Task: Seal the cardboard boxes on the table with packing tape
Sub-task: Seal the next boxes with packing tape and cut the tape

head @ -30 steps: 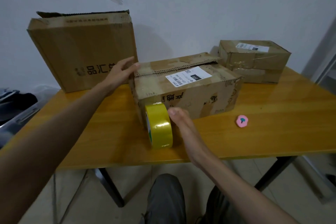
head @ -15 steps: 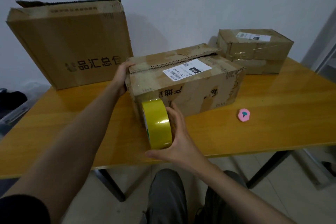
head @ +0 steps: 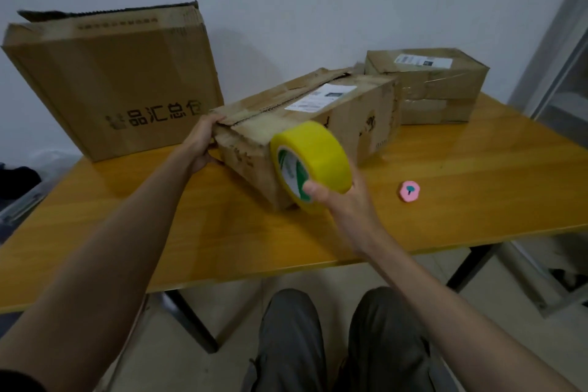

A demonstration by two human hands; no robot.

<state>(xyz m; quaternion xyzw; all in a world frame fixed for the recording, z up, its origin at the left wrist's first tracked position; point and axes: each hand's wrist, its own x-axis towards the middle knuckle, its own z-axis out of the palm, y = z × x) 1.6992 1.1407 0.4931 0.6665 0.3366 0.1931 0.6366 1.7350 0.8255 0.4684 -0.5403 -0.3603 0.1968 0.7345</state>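
Observation:
A worn cardboard box (head: 356, 118) with a white label lies in the middle of the table, turned so a short end faces me. Its top flaps meet along a ragged seam. My left hand (head: 203, 143) grips the near left corner of this box. My right hand (head: 337, 197) holds a yellow tape roll (head: 315, 156) lifted off the table, close against the box's near end. A large brown box (head: 114, 83) with printed characters stands at the back left. A smaller taped box (head: 436, 86) sits at the back right.
A small pink round object (head: 409, 191) lies on the orange wooden table (head: 477, 175) to the right of my right hand. The wall is close behind the boxes. Dark items sit off the table's left edge. My knees are below the front edge.
The middle box has been turned so its short end faces me. My right hand has lifted the tape roll off the table. My left hand moved to the box's near corner.

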